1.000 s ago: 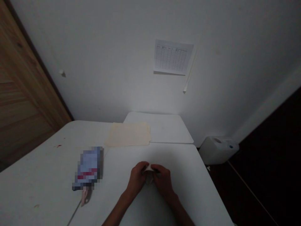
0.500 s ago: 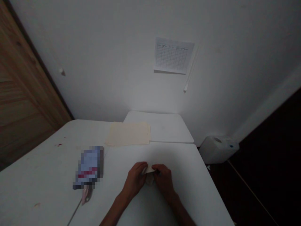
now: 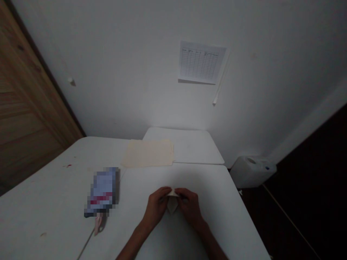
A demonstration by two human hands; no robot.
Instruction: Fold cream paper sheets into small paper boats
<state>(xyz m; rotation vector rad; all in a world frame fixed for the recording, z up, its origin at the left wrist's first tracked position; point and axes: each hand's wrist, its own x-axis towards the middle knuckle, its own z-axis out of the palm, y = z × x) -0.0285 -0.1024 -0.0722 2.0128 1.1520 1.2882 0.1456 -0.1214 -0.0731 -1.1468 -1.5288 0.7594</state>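
Note:
Both of my hands meet over a small folded piece of pale paper (image 3: 172, 203) on the white table (image 3: 206, 187). My left hand (image 3: 156, 207) pinches the paper's left side with curled fingers. My right hand (image 3: 189, 207) grips its right side the same way. The paper's pointed lower part shows between my thumbs; most of it is hidden by my fingers.
A pixelated blue and red flat object (image 3: 102, 191) lies to the left, with a pinkish item (image 3: 98, 224) below it. A stack of cream sheets (image 3: 148, 153) lies further back. A second white table (image 3: 187, 144), a wooden door (image 3: 24, 108), a wall chart (image 3: 200, 62) and a white container (image 3: 253, 169) surround.
My hands and the paper have stayed in nearly the same spot; the fingers have shifted slightly on the paper, and more of its pointed lower part now shows.

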